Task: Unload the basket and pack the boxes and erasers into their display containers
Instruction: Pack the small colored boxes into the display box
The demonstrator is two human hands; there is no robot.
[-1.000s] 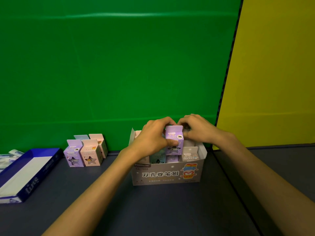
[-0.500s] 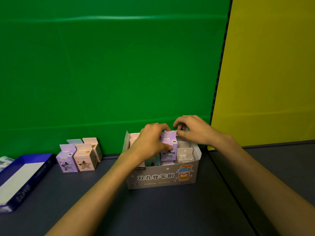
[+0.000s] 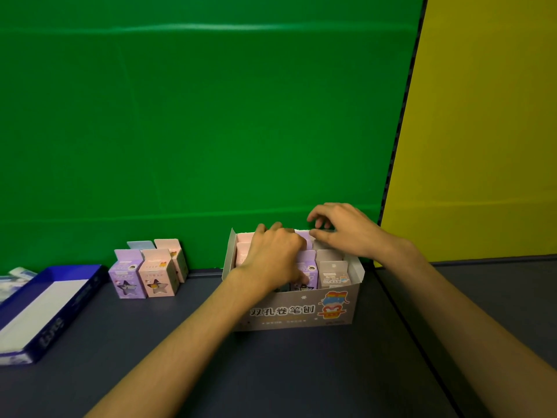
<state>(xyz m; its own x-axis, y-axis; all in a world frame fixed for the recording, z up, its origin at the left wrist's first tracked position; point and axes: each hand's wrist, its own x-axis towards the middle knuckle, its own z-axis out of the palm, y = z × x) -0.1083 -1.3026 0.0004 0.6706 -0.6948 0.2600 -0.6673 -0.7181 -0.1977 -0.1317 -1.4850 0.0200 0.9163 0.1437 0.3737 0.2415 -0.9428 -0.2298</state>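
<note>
Two hands are busy inside the display box, low and right of the middle of the frame.

Left hand (image 3: pixel 272 257) curls its fingers and thumb round a purple box (image 3: pixel 307 271) and holds it standing tall, front row of the display box (image 3: pixel 301 309). Right hand (image 3: pixel 343 230) hovers at the back row, just right of it, fingers bent; I cannot tell if it pinches anything. Four small boxes (image 3: pixel 147 273) wait at the lower left. They stand upright, nearer the left hand, so that hand should likely fetch them. Blue tray (image 3: pixel 51 315) sits far left.
</note>
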